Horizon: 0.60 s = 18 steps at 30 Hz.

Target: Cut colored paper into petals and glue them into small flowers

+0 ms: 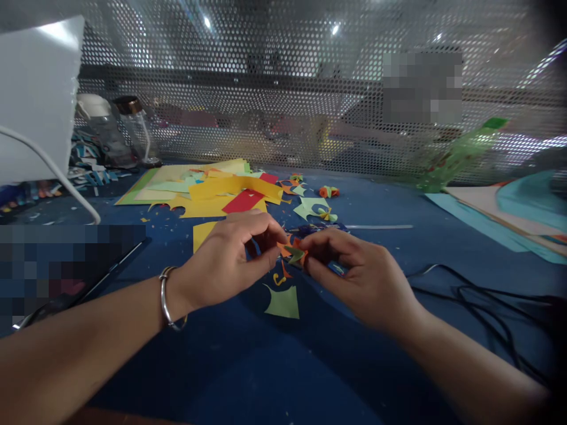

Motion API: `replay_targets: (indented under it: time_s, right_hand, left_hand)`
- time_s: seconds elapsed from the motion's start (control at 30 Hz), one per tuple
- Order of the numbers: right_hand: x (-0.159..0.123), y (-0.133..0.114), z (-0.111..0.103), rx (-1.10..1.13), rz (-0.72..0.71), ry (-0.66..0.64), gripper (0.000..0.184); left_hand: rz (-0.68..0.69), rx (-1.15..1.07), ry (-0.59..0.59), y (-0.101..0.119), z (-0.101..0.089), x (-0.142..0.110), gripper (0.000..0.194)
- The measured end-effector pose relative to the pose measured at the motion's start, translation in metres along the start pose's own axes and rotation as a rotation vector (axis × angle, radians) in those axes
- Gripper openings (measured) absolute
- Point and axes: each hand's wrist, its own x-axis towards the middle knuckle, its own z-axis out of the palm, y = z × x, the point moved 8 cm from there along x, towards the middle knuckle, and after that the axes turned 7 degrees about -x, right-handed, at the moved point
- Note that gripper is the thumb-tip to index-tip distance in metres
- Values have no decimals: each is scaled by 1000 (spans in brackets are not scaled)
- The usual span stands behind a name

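Note:
My left hand (230,260) and my right hand (354,274) meet over the blue table (274,366). Both pinch a small folded paper piece (293,251), orange with a green part, held just above the surface. A silver bangle (166,298) sits on my left wrist. Below the hands lies a light green paper scrap (283,302) and a tiny orange curl (279,278). Behind the hands are loose sheets of yellow, red and green paper (221,192).
A perforated metal screen (283,88) closes the back. Two jars (119,130) stand at the back left beside a white lamp shade (35,94). A small finished paper flower (328,191) lies beyond. Black cables (478,301) trail at right; paper sheets (500,218) lie far right.

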Motion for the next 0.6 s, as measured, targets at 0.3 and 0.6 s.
replay_targets:
  time_s: [0.3,0.6]
  right_hand:
    - [0,1,1,-4,-10,-2,12]
    - [1,1,2,-13,-20,-5,15]
  left_hand:
    - [123,121,-2,9,1,-1,10]
    - [113,129,23,11,-1,-2,6]
